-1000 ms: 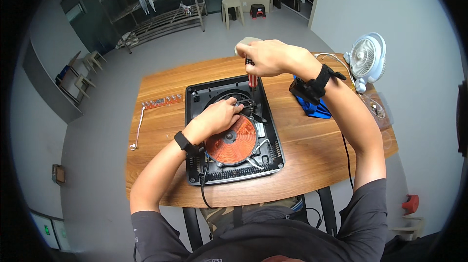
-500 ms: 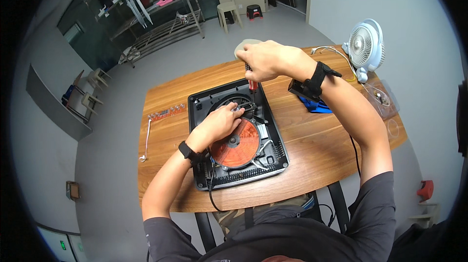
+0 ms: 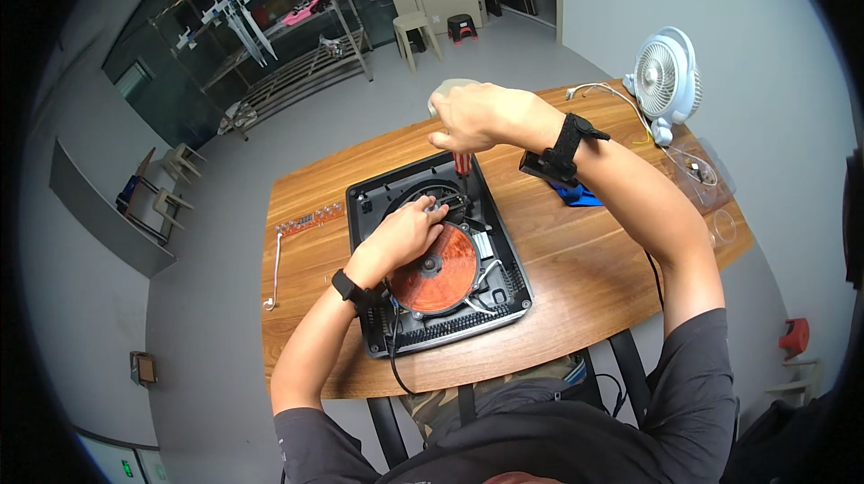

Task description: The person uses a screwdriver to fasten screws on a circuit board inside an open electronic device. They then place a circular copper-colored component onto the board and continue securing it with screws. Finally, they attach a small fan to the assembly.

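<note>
An induction cooker base (image 3: 441, 331) in a black plastic housing lies uncovered on the wooden table, a round copper coil (image 3: 441, 273) inside it. My left hand (image 3: 409, 234) rests at the coil's far edge, fingers stretched over dark parts beside a black bracket (image 3: 456, 202); what lies under the fingertips is hidden. Above the housing's far right part, my right hand (image 3: 472, 117) is closed around a screwdriver. Its red handle (image 3: 463, 164) shows below the fist, the shaft pointing down into the housing near the bracket. I cannot make out exactly where the tip touches.
Left of the housing lies a slim circuit board (image 3: 310, 218) with a white cable (image 3: 275, 273). A white fan (image 3: 664, 84) stands at the table's far right, near a clear plastic bag (image 3: 697, 174) with wires. A blue item (image 3: 576, 196) lies under my right forearm. Beyond the far edge is a stool (image 3: 416, 30).
The head view has shifted slightly. My right hand's grip on the screwdriver has turned a little, its fingers looser and more extended. My left hand stays in the same place.
</note>
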`<state>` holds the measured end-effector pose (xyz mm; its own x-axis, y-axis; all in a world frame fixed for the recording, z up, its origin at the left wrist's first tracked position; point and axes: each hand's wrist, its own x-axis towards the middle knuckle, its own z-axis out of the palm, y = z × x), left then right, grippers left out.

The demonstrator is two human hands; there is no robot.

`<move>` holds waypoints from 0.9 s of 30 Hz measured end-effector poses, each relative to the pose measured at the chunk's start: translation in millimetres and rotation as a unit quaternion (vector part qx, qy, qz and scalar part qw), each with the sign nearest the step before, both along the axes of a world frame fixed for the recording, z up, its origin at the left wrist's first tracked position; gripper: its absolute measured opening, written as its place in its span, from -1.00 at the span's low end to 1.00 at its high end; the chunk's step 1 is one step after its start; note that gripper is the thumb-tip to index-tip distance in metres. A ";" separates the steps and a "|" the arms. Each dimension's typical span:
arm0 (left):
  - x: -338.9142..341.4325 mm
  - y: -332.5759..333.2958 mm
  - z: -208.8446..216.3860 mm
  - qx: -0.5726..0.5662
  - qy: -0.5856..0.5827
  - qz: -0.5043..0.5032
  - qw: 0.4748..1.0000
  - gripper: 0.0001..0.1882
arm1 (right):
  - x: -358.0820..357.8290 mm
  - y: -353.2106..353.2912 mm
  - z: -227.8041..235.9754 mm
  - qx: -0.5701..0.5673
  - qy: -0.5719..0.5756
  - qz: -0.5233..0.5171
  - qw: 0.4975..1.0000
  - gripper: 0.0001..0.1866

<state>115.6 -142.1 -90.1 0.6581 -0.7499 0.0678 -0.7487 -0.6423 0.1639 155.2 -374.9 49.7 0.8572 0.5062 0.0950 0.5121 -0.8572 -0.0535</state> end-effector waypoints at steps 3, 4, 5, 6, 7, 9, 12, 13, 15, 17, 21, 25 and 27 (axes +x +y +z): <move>1.1 -0.7 -1.2 -0.002 -0.008 -0.005 1.000 -0.58 | 3.6 -4.3 -0.5 -0.011 -0.003 0.047 0.999 -0.58; 1.2 -0.8 -0.8 -0.001 -0.010 -0.007 1.000 -0.58 | 7.1 -6.8 -1.8 -0.010 -0.012 0.086 0.996 -0.59; 0.4 -1.4 0.1 0.000 -0.001 -0.003 1.000 -0.58 | 9.8 -8.6 -3.5 -0.009 -0.020 0.125 0.992 -0.60; -1.1 -3.0 1.6 0.000 0.009 0.001 1.000 -0.57 | 12.3 -8.7 -6.0 0.000 0.011 0.117 0.993 -0.61; -2.1 -3.6 3.0 0.001 0.018 0.005 1.000 -0.57 | 11.0 -4.8 -4.3 0.009 0.042 0.111 0.993 -0.62; -1.2 -3.4 2.9 0.004 0.019 0.006 1.000 -0.57 | 7.6 1.6 -1.2 0.002 0.055 0.087 0.995 -0.63; -1.6 -2.0 1.0 0.006 0.018 0.005 1.000 -0.57 | -1.5 8.7 5.3 -0.029 0.043 0.039 0.998 -0.62; -1.9 -1.2 1.0 0.006 0.016 0.006 1.000 -0.57 | -5.9 10.0 12.2 -0.029 0.064 0.027 0.997 -0.62; -0.3 3.4 -2.7 0.003 0.000 0.001 1.000 -0.57 | -5.3 14.5 14.0 -0.035 0.083 0.008 0.996 -0.59; 0.3 1.6 -3.1 0.001 -0.006 -0.003 1.000 -0.57 | 1.7 15.2 8.0 -0.051 0.077 -0.013 0.996 -0.55; -0.3 -2.6 1.6 -0.004 0.003 -0.006 1.000 -0.57 | 5.6 0.7 -5.1 -0.014 -0.003 0.051 0.999 -0.51; 1.5 -4.1 0.6 -0.012 0.009 -0.013 1.000 -0.57 | -6.0 3.9 13.6 0.003 0.081 0.052 0.995 -0.56; -1.5 4.8 -1.2 -0.003 0.005 -0.002 1.000 -0.58 | -13.8 19.3 17.5 0.013 0.116 0.016 0.993 -0.61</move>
